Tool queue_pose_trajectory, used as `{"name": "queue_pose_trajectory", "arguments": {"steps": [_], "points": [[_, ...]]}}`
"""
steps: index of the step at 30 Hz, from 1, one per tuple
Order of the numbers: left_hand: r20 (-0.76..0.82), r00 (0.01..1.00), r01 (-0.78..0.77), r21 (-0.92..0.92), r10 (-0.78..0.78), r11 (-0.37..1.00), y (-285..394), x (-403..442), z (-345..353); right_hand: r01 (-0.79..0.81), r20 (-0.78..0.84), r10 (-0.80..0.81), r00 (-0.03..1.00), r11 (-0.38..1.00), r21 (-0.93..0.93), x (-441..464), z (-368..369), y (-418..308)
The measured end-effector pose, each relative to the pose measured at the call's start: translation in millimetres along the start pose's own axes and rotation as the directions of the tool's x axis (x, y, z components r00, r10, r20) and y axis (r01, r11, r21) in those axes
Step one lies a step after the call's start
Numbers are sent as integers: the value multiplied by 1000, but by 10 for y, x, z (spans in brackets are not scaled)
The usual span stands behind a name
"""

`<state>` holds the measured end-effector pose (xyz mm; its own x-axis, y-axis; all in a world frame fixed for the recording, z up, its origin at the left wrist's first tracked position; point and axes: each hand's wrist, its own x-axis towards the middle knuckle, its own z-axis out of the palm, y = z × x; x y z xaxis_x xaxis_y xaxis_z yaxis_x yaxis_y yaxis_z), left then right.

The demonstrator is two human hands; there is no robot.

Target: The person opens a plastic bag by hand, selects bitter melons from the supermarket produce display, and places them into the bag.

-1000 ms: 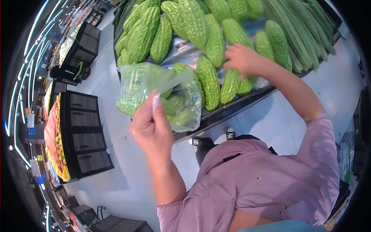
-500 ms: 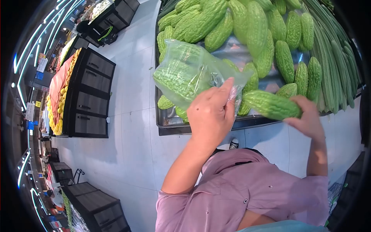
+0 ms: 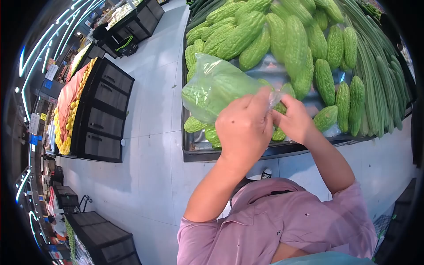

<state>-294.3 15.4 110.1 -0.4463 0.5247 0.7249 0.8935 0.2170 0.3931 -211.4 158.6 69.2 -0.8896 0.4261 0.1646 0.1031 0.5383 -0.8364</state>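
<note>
Left hand (image 3: pixel 245 128) pinching bag (image 3: pixel 217 66) shut-fingered; right hand (image 3: pixel 299 123) curling partly closed at its mouth, hold unclear. Bagged gourds' (image 3: pixel 198 96) weight risking tearing thin plastic.

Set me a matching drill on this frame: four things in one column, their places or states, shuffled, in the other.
Things
1. Clear plastic bag
2. Long, slender green vegetables
3. Salmon-pink cloth
4. Black-and-white shoe

Places or states
A. On the floor, just past the edge of the shirt
B. Gripped near its opening by the left hand, with the right hand at its edge
C. Alongside yellow produce at picture left
D. At the picture-right end of the large display

Right pairs: 1-B, 2-D, 3-C, 4-A
</note>
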Motion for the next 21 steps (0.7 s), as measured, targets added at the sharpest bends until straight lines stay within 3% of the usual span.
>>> {"name": "queue_pose_trajectory", "arguments": {"steps": [2, 6, 9, 11, 12, 14, 15, 17, 21], "points": [[-37, 999, -26, 5, 26, 1000, 31, 2, -13, -63, 36, 63, 997, 998, 18, -6, -12, 52], [49, 998, -37, -10, 37, 999, 115, -31, 15, -38, 4, 38, 999, 995, 92, 56, 21, 253], [90, 995, -43, -9, 44, 999, 152, -14, 11, 62, -11, -61, 998, 989, 132, 109, 40, 164], [98, 993, -58, -13, 59, 998, 151, -5, 32, 126, -198, -128, 972, 992, -20, 166, 140, 218], [94, 993, -76, -11, 77, 997, 146, -12, 59, 123, -208, -126, 970, 992, -26, 187, 142, 90], [91, 989, -110, -30, 112, 993, 142, -35, 121, 44, -31, -60, 998, 927, -372, 234, 124, -221], [88, 991, -98, -20, 100, 995, 125, -46, 131, 28, -55, -53, 997, 923, -384, 264, 198, -162], [82, 990, -110, -39, 113, 993, 114, -28, 128, -14, -76, 12, 997, 1000, -17, 319, 351, 96], [60, 995, -83, -16, 84, 996, 61, -23, 52, 46, -76, -57, 996, 989, -140, 228, 122, 103]]}}
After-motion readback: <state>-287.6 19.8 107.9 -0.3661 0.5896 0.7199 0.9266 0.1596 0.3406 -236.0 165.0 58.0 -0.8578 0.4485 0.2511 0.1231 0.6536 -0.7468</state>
